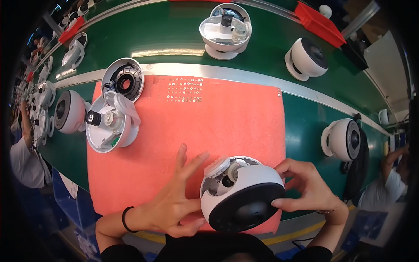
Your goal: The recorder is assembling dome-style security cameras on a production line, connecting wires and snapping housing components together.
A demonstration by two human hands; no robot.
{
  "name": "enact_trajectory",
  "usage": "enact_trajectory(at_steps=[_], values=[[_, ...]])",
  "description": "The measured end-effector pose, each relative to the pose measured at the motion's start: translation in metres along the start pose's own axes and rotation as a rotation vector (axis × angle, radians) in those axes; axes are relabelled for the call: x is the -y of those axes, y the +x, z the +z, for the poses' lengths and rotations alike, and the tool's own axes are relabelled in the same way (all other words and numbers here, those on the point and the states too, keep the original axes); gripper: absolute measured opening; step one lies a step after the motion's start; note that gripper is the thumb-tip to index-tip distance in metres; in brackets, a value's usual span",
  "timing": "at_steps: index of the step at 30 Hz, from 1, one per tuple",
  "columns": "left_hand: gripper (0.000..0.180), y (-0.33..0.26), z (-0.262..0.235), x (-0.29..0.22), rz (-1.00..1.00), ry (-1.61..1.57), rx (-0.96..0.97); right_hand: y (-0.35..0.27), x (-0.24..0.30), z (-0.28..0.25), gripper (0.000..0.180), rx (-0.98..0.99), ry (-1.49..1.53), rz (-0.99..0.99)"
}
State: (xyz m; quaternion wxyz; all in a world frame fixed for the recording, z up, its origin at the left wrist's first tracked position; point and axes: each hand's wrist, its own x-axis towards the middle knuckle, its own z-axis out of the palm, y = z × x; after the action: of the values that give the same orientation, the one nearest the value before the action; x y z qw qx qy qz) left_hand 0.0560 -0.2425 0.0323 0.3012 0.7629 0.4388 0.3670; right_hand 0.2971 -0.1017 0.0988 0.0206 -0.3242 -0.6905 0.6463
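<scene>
Near me is a white, ball-shaped device, its black front cover (246,209) tilted toward me. The cover's white rim (248,183) leaves a gap at the far side. Through that gap, inner parts (231,174) and a round white piece (217,167) show. My right hand (305,185) grips the cover's right side, thumb on the black face and fingers behind the rim. On the left, my left hand (176,203) has its fingers spread, with fingertips against or very close to the shell. Whether they press on it I cannot tell.
A pink mat (174,126) covers the green bench. On it, an opened white device (109,126) lies beside its shell (124,81), near rows of small screws (185,90). Similar devices (307,59) stand around the mat. A red tray (321,26) is at the back; people sit at both sides.
</scene>
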Motion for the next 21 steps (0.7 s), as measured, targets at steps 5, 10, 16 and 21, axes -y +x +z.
enact_trajectory(at_steps=[5,10,16,21], values=[[0.023,-0.005,0.004,-0.003,-0.098,-0.103,-0.061,0.011,0.002,-0.009,0.033,0.038,-0.005,0.135],[0.026,-0.004,0.002,-0.005,-0.069,0.022,-0.018,0.014,-0.001,-0.013,0.034,0.065,0.019,0.118],[0.031,-0.004,0.005,-0.01,-0.23,-0.214,-0.216,0.014,0.001,-0.011,0.043,0.046,0.026,0.16],[0.046,0.009,0.004,-0.028,-0.296,0.159,-0.263,0.017,0.002,-0.012,0.04,0.078,-0.075,0.068]])
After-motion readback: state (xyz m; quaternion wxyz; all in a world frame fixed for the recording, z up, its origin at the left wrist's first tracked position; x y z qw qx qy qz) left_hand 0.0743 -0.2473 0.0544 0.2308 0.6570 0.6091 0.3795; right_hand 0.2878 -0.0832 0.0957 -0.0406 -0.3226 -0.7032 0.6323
